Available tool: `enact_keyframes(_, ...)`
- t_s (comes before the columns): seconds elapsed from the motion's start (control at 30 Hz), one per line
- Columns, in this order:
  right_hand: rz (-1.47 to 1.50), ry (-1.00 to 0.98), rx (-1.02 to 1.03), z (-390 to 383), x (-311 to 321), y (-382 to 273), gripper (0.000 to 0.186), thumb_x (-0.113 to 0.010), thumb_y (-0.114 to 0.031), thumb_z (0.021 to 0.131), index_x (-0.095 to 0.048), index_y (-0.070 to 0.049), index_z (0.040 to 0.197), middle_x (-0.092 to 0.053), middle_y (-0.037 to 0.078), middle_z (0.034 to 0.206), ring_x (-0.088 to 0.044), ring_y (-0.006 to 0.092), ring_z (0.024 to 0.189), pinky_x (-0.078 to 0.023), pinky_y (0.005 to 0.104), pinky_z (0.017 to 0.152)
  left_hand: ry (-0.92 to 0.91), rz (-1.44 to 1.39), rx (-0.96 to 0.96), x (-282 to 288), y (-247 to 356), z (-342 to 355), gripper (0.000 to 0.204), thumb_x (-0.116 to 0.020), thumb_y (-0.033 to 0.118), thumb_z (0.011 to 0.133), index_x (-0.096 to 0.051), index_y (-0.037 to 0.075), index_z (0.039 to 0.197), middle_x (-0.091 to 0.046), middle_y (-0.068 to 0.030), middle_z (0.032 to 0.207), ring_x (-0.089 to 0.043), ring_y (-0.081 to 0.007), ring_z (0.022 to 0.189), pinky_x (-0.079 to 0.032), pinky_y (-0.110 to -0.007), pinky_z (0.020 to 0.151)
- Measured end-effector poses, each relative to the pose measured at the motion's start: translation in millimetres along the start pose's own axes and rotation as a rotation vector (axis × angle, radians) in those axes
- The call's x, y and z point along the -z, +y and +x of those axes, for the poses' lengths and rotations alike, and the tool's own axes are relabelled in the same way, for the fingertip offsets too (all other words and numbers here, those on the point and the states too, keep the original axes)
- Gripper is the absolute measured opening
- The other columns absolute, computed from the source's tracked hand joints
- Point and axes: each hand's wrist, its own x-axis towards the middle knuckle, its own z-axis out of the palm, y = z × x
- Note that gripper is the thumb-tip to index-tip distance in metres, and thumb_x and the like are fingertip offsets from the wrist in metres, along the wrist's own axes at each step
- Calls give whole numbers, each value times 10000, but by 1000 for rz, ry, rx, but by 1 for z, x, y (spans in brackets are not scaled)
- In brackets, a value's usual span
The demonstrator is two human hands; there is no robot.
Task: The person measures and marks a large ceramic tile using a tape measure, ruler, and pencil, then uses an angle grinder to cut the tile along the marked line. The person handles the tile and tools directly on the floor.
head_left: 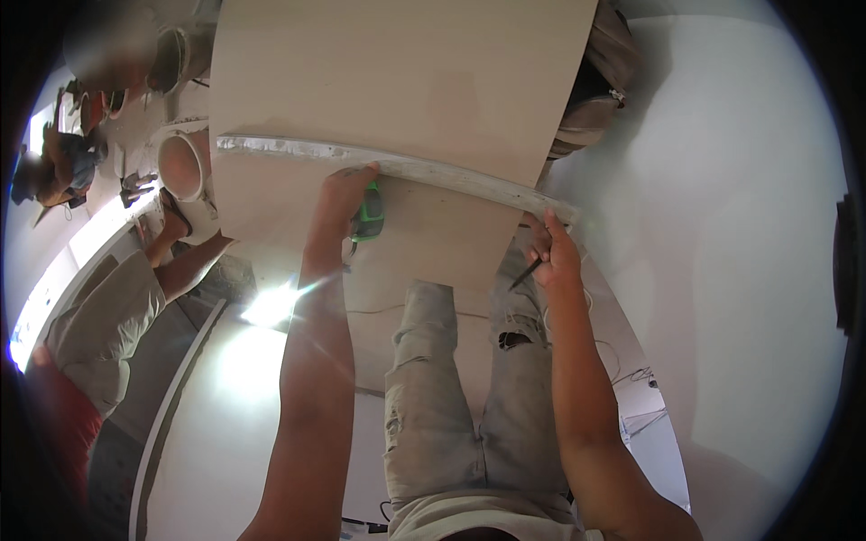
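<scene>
A long, pale metal straightedge (433, 171) lies across a large beige board (379, 81), running from its left edge to beyond its right edge. My left hand (345, 197) is closed around a green and black tape measure (369, 215), its fingertips against the bar's near side at about mid-length. At the bar's right end, my right hand (557, 252) presses finger and thumb near the metal. A thin dark pencil-like stick (525, 274) pokes out from its curled fingers, pointing down and left. Part of each hand's grip is hidden.
Buckets (183, 167) stand left of the board. A person in light shorts (108, 316) is at the left, and another person (59, 167) is farther off. A bright lamp (271, 307) shines below the board. A dark bag (600, 81) sits behind the right edge, beside a white wall (740, 225).
</scene>
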Motion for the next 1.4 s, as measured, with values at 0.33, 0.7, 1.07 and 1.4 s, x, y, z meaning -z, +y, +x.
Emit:
enact_keyframes(0.33,109,-31,58,13,-7,-1,353,-830,-263,828,-605,-92,1039,-708,98,1047,-313,100,485,-374,315,553,10,59,-26,4,-6,10,411,-725,411,888,-674,40,1060,-607,-43,910,-555,-172,786,-492,-378,724)
enact_keyframes(0.7,102,-44,86,19,-2,3,405,-843,-283,818,-608,-72,1071,-682,123,1104,-324,103,513,-373,318,560,16,54,-21,2,-4,9,408,-712,399,897,-658,25,1052,-591,-37,900,-554,-161,789,-492,-355,731)
enact_keyframes(1.07,104,-59,113,17,-3,4,414,-840,-305,820,-622,-48,1061,-671,171,1184,-313,97,494,-364,310,543,6,57,-30,2,-4,11,415,-712,410,894,-644,22,1021,-581,-39,863,-547,-160,739,-494,-353,693)
enact_keyframes(1.4,98,-47,100,20,-2,4,467,-847,-317,810,-603,-54,1109,-685,168,1158,-321,89,493,-360,288,532,17,63,-60,1,-5,13,390,-701,405,904,-655,29,1001,-578,-33,845,-542,-161,727,-487,-354,685)
